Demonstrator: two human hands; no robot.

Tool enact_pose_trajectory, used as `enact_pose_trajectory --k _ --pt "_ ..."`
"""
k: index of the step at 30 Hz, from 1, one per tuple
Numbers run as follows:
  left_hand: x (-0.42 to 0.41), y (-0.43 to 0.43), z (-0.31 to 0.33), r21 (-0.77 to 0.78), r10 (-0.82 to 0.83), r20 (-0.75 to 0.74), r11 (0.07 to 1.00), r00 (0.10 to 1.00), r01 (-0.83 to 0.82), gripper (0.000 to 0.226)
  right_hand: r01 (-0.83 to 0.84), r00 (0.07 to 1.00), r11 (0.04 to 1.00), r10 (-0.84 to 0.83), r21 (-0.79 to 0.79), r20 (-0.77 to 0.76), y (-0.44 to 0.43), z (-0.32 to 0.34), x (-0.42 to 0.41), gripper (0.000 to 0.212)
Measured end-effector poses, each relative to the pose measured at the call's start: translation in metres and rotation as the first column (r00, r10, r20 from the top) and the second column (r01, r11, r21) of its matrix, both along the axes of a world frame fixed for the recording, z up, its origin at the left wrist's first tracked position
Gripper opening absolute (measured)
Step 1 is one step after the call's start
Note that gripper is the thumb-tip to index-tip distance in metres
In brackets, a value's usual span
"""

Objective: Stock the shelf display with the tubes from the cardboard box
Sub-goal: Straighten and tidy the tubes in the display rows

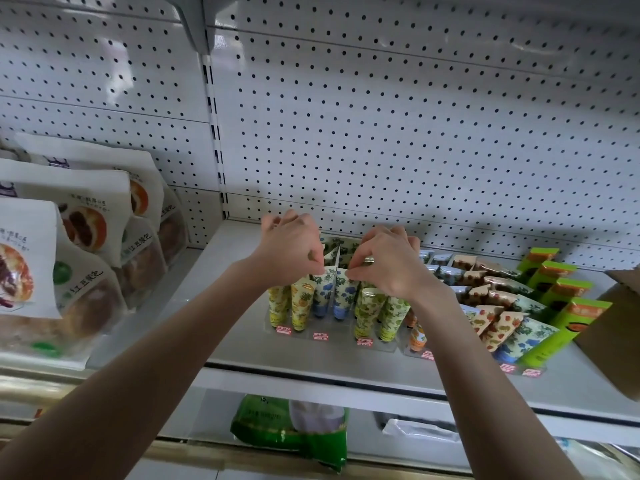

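Observation:
A clear display tray (301, 336) on the white shelf (311, 358) holds rows of patterned tubes standing cap down: yellow tubes (300, 299), blue-flower tubes (322, 292) and green tubes (367, 310). My left hand (289, 249) pinches the top of a blue-flower tube in the middle row. My right hand (388, 261) pinches the top of the neighbouring blue-flower tube (343, 292). A thin divider stands between the two. The cardboard box (613, 327) sits at the shelf's right edge, only partly in view.
More tubes (498, 306) and green cartons (561, 306) fill a second tray to the right. White snack bags (79, 237) crowd the left shelf. A pegboard wall (381, 116) backs the shelf. A green bag (291, 431) lies on the lower shelf.

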State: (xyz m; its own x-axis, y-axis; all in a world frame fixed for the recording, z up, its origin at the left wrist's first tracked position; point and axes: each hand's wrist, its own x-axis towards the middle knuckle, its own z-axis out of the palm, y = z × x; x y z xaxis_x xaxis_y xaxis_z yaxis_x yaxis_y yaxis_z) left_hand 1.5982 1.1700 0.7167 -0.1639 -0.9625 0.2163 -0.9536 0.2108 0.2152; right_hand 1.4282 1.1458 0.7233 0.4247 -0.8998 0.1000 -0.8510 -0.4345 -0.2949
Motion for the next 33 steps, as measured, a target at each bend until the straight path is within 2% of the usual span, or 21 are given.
enact_pose_trajectory --k 17,28,33 --pt "0.0011 -0.0029 -0.0005 -0.009 -0.034 0.050 0.999 0.998 0.034 0.013 -0.002 1.000 1.000 0.002 -0.003 -0.001 0.0010 -0.0010 0.0000 0.010" --pt "0.0006 -0.0035 -0.0006 -0.009 -0.031 0.024 0.999 0.999 0.032 0.016 0.015 0.998 1.000 -0.013 -0.018 0.060 -0.0015 0.0033 -0.0031 0.012" --pt "0.0027 -0.0046 0.0050 -0.021 -0.019 -0.052 1.000 0.998 0.018 0.015 0.052 0.995 0.997 -0.047 -0.054 0.092 -0.0068 0.0071 -0.0058 0.009"
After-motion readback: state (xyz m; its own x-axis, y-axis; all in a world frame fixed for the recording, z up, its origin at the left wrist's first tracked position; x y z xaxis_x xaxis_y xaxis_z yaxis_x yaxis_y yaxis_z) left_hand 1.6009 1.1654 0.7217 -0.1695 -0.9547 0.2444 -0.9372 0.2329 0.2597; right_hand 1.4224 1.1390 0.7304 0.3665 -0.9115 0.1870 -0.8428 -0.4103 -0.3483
